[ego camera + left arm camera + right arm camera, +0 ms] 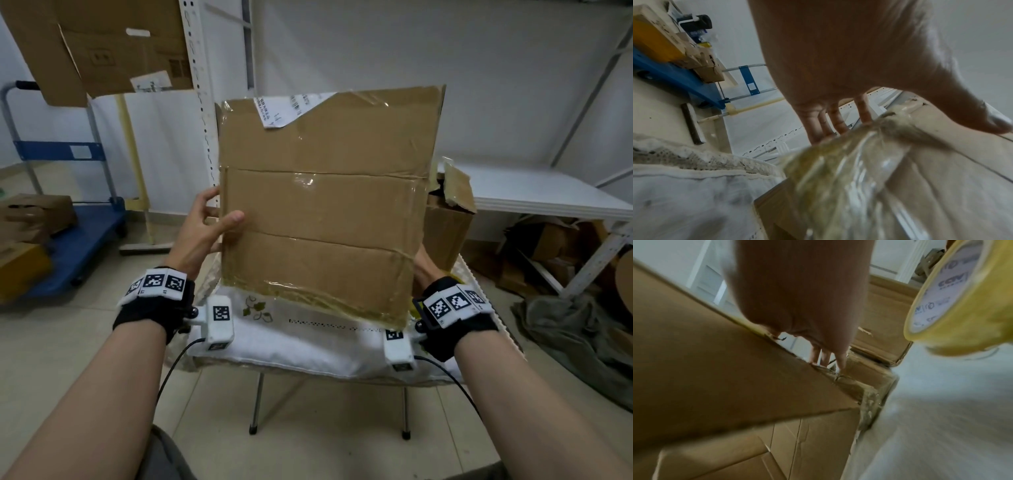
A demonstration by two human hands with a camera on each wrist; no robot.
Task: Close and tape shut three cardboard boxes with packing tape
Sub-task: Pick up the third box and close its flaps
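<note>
A large cardboard box [318,205] is tipped up on its lower edge on a small counter [308,346] covered with a white cloth, its broad face, already crossed by clear tape, turned toward the person. The left hand [202,233] grips the box's left edge, thumb laid flat on the front face and fingers curled round behind. The right hand [423,270] is mostly hidden behind the right edge in the head view; the right wrist view shows its fingers [825,356] reaching over a torn, taped corner of the box, so it has hold there. A roll of yellowish packing tape [962,305] lies on the cloth just beside that hand. A second box [448,222] stands behind, flaps open.
</note>
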